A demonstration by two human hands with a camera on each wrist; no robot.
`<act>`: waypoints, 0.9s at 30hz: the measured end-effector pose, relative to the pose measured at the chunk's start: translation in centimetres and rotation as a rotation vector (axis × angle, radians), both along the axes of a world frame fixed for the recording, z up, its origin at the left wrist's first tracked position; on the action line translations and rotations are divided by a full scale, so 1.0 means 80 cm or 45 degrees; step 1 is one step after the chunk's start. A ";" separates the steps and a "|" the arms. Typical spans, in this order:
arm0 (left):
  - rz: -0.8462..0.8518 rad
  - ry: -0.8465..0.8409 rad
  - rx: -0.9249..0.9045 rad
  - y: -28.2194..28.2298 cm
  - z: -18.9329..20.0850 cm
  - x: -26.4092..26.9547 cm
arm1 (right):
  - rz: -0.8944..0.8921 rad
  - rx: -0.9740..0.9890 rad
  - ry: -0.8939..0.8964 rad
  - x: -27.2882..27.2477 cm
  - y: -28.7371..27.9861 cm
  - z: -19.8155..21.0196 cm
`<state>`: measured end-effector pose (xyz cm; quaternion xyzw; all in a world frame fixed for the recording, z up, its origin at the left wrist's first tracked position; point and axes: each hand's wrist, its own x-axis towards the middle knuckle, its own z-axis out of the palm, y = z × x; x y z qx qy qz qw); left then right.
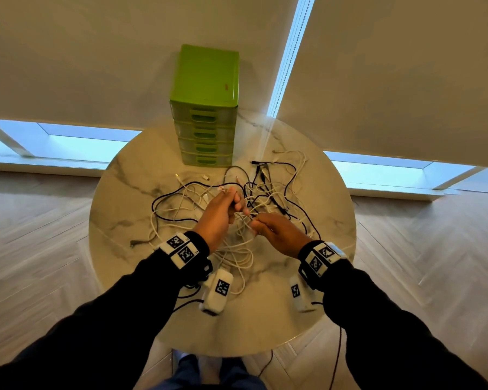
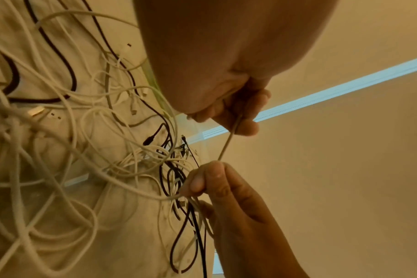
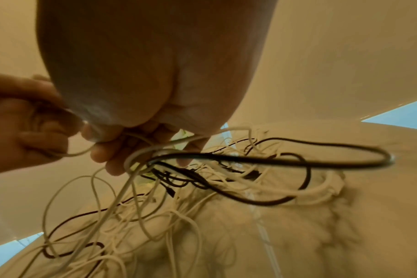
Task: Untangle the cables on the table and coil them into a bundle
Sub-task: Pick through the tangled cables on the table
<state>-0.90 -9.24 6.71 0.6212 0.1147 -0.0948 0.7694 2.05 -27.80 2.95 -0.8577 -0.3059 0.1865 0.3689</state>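
Note:
A tangle of white and black cables [image 1: 268, 198] lies spread over the round marble table [image 1: 141, 192]. My left hand [image 1: 226, 206] is raised above the heap with its fingers curled round a thin white cable [image 2: 226, 143]. That cable runs taut to my right hand [image 1: 268, 226], which pinches it along with a few other strands lifted from the pile. In the right wrist view a black cable [image 3: 298, 161] loops out from under the right hand's fingers [image 3: 112, 165]. Loose plugs [image 2: 36, 112] lie among the strands on the table.
A green plastic drawer unit [image 1: 206, 108] stands at the table's far edge against the blinds. White and black strands trail towards the near edge between my wrists [image 1: 237, 263]. Wooden floor surrounds the table.

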 end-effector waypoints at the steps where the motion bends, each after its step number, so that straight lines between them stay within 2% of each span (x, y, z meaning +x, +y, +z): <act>1: -0.018 -0.021 -0.033 0.001 0.002 0.000 | 0.031 -0.019 -0.009 0.001 -0.003 -0.001; 6: -0.032 -0.111 -0.125 0.012 0.022 0.007 | 0.045 -0.022 -0.049 0.012 -0.015 -0.001; 9: -0.007 -0.154 -0.043 0.019 0.031 0.010 | 0.023 -0.072 -0.092 0.019 -0.014 0.004; 12: 0.019 -0.230 0.092 0.019 0.041 0.015 | -0.170 -0.152 -0.136 0.020 -0.011 0.003; 14: 0.022 -0.273 0.155 0.019 0.044 0.019 | -0.272 -0.121 0.010 0.016 -0.010 0.009; 17: -0.047 -0.313 0.204 0.017 0.037 0.021 | -0.254 -0.193 0.172 0.000 -0.010 0.013; 20: -0.151 -0.334 0.235 0.007 0.017 0.023 | -0.325 -0.124 0.233 -0.011 -0.010 0.004; 24: -0.284 -0.314 0.256 -0.013 -0.001 0.024 | -0.233 -0.169 0.186 -0.021 -0.006 -0.010; 27: -0.294 -0.347 0.315 -0.020 -0.005 0.029 | -0.190 -0.072 0.160 -0.029 -0.008 -0.016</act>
